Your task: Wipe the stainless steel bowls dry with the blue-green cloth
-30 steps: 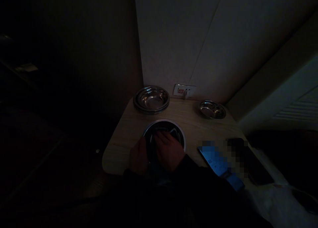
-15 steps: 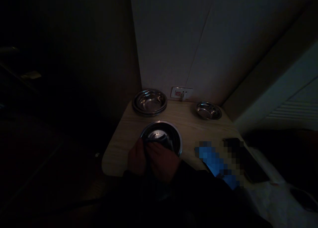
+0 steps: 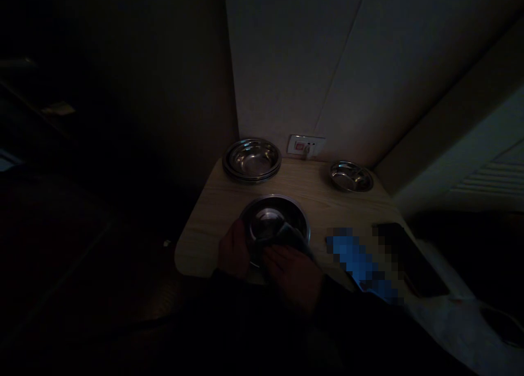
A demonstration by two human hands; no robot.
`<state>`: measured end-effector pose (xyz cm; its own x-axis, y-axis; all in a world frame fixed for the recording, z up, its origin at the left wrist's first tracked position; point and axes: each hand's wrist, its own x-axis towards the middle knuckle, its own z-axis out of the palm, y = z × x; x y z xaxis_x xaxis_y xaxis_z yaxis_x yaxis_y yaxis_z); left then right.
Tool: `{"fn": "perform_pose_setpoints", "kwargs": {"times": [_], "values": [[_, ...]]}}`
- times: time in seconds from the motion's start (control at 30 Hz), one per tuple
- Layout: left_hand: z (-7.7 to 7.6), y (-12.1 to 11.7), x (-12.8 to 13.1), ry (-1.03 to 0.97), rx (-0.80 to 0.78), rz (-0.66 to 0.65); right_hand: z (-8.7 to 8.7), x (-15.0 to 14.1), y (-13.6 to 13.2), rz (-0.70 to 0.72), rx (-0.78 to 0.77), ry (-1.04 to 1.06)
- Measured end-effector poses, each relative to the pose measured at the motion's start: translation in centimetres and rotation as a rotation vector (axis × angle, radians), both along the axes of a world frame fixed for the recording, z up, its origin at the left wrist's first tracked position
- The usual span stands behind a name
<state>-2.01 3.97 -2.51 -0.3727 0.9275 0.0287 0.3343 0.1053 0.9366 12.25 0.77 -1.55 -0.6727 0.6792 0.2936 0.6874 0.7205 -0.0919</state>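
Note:
A steel bowl (image 3: 266, 201) sits near the front of a small table, its inside facing up. My left hand (image 3: 234, 250) grips the bowl's left rim, with the thumb side towards the inside. Under the fingers of my right hand (image 3: 292, 275) is a dark cloth (image 3: 289, 235), pressed against the near right part of the bowl's inside and over its rim. The cloth hides that part of the rim. Dim light blurs the finger outlines.
Behind the bowl, a stack of steel bowls (image 3: 252, 160) stands at the table's back left. A smaller steel bowl (image 3: 351, 177) is at the back right. A lit phone (image 3: 360, 261) and a dark phone-like slab (image 3: 411, 258) lie on the right. A wall socket (image 3: 306, 145) is behind the table (image 3: 200, 239).
My right hand has moved right with the cloth, away from my left hand, so more of the bowl's inside shows. The left hand has shifted onto the left rim. The view has shifted slightly.

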Motion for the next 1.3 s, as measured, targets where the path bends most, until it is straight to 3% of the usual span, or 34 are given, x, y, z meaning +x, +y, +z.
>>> {"fn": "perform_pose_setpoints", "kwargs": {"times": [0.13, 0.27, 0.37, 0.57, 0.63, 0.87, 1.0, 1.13, 1.3], "values": [[-0.1, -0.2, -0.4, 0.053, -0.003, 0.052, -1.9, -2.0, -0.5, -0.07, 0.105, 0.19], [-0.3, -0.4, -0.3, 0.073, 0.047, 0.022, -1.5, 1.6, -0.8, 0.074, 0.142, 0.13], [-0.3, -0.3, 0.1, 0.073, 0.069, -0.04, -0.6, 3.7, -0.8, 0.1, 0.131, 0.077], [-0.2, -0.2, -0.2, 0.108, 0.038, 0.008, -1.5, -1.3, -1.3, -0.1, 0.041, 0.245], [-0.1, -0.2, -0.4, 0.119, 0.037, 0.016, -1.7, -1.7, -1.4, -0.104, 0.038, 0.262], [0.0, -0.5, 0.0, 0.15, 0.044, -0.038, -0.5, 4.5, -0.9, 0.068, 0.113, 0.099], [0.0, -0.3, 0.1, 0.097, 0.07, -0.046, -0.9, 4.4, -0.9, 0.043, 0.127, 0.102], [0.0, -0.1, -0.2, -0.029, 0.08, -0.148, -1.6, 3.7, -1.1, 0.038, 0.136, 0.117], [-0.2, -0.6, -1.3, -0.161, 0.123, -0.435, -2.0, 4.0, -0.8, 0.016, 0.091, 0.133]]}}
